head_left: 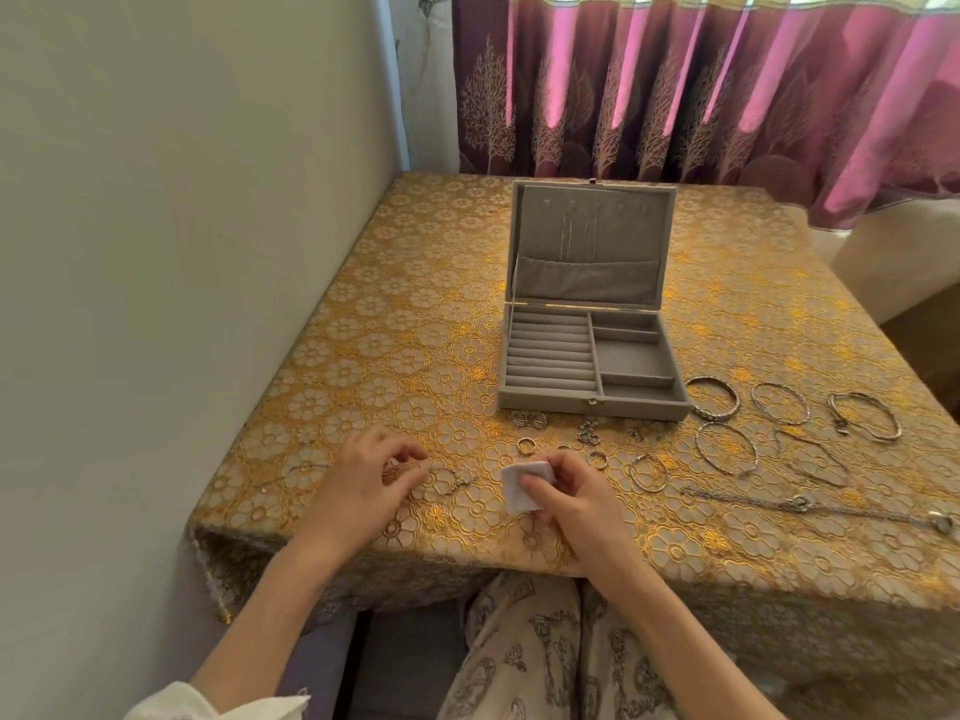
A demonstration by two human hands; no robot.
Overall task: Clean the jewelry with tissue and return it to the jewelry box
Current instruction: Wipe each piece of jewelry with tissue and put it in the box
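Tissue [524, 488] is pinched by the right hand [569, 498], thumb on top, fingers curled underneath; it sits just above the tabletop [363, 366] at the near edge. Judged soft, very light, easily torn: best kept folded and gripped by the middle.

Left hand [363, 485] is curled over a thin chain [447, 483] lying on the tabletop at 9 o'clock from the tissue. Fingertips are at the chain, but whether it is actually pinched cannot be told. The chain is judged limp, light, slippery and prone to tangling; best taken near the clasp end and drawn through the tissue.

Jewelry box [589, 356] stands open at 12 o'clock from the hands, lid upright, with ring rolls on its left and open compartments on its right. A few chains seem to hang inside the lid.

Other pieces:
- small rings [527, 445] and charms between the hands and the box front
- bangles [712, 398] at 2 o'clock, judged stiff and easy to lift by the rim
- a long chain [810, 506] at 3 o'clock near the tabletop edge, which could slide off

The scattered rings lie in the path to the box, so it is better to reach over them. The patterned cloth hides small items.
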